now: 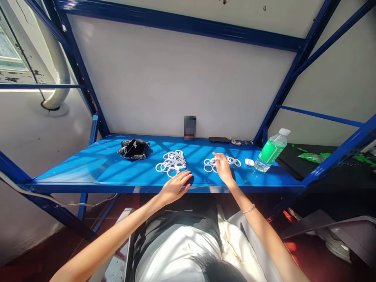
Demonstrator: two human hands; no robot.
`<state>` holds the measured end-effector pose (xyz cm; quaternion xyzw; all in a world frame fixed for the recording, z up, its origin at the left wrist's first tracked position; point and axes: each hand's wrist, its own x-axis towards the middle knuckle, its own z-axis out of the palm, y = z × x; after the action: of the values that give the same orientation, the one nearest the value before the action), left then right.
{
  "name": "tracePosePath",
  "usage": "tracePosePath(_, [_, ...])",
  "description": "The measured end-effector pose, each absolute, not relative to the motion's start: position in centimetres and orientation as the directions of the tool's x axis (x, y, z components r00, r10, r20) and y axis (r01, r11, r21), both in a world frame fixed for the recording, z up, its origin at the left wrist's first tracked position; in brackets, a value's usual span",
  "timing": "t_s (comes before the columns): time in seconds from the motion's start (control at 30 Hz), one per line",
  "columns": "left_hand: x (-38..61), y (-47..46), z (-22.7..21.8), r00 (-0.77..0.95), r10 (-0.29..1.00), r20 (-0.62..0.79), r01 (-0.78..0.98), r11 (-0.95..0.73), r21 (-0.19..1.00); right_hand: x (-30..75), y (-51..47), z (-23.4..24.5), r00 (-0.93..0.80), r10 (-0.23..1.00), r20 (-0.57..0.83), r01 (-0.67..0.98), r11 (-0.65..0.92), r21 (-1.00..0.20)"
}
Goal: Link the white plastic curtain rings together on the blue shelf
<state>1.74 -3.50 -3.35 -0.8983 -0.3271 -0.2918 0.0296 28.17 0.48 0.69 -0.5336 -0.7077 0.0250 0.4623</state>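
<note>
Two heaps of white plastic rings lie on a blue metal shelf. The larger heap is left of centre, the smaller heap is right of it. My left hand rests flat at the shelf's front edge, fingers stretched out, just below the larger heap and holding nothing. My right hand lies over the smaller heap with its fingertips on the rings; whether it grips one is hidden.
A crumpled black bag lies at the left. At the back stand a small dark box and a black phone with a cable. A small white case and a green-labelled water bottle are at the right.
</note>
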Motion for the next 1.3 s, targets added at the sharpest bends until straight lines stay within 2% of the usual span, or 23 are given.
tracePosePath(0.1, [2.1,-4.2,-2.8,0.596,0.536,0.597,0.563,-0.810,0.165,25.9,-1.3,1.2,-0.157,0.908,0.387,0.537,0.408,-0.738])
tracePosePath(0.17, [2.6,-4.7,-2.6,0.604,0.447,0.660,0.523,-0.847,0.095,24.2,-2.2,1.0,-0.275,0.945,0.177,0.411,0.282,-0.867])
tracePosePath(0.3, [3.4,-4.8,-3.1,0.604,0.263,0.752,0.486,-0.870,-0.086,21.7,-3.1,0.0,-0.402,0.915,0.014,0.247,0.123,-0.961])
tracePosePath(0.4, [3.5,-4.1,-3.6,0.562,0.307,0.768,0.539,-0.840,-0.059,21.3,-3.0,-0.2,-0.461,0.885,-0.065,0.176,0.020,-0.984])
tracePosePath(0.5, [3.2,-3.2,-3.6,0.569,0.392,0.723,0.577,-0.816,-0.012,21.7,-2.8,0.0,-0.467,0.880,-0.081,0.167,-0.002,-0.986])
tracePosePath(0.67, [3.2,-1.9,-2.2,0.603,0.424,0.676,0.576,-0.817,-0.002,22.5,-2.2,0.4,-0.450,0.888,-0.096,0.154,-0.029,-0.988])
tracePosePath(0.73, [3.6,-1.3,-1.8,0.593,0.459,0.662,0.553,-0.829,0.080,22.7,-1.8,0.2,-0.425,0.902,-0.078,0.150,-0.015,-0.989])
tracePosePath(0.9, [5.0,-0.1,-1.8,0.534,0.590,0.605,0.464,-0.803,0.374,22.9,-1.2,-0.7,-0.315,0.943,0.112,0.121,0.157,-0.980])
tracePosePath(1.03, [5.1,-0.4,-1.8,0.565,0.613,0.553,0.391,-0.788,0.475,22.9,-1.0,-1.0,-0.320,0.938,0.131,0.129,0.180,-0.975])
tracePosePath(1.13, [4.8,-1.1,-1.3,0.593,0.610,0.526,0.302,-0.773,0.558,23.2,-0.7,-0.9,-0.293,0.952,0.091,0.103,0.126,-0.987])
tracePosePath(1.3, [4.7,-1.4,-0.9,0.606,0.599,0.523,0.286,-0.778,0.560,23.8,-0.4,-0.7,-0.293,0.955,0.047,0.080,0.073,-0.994])
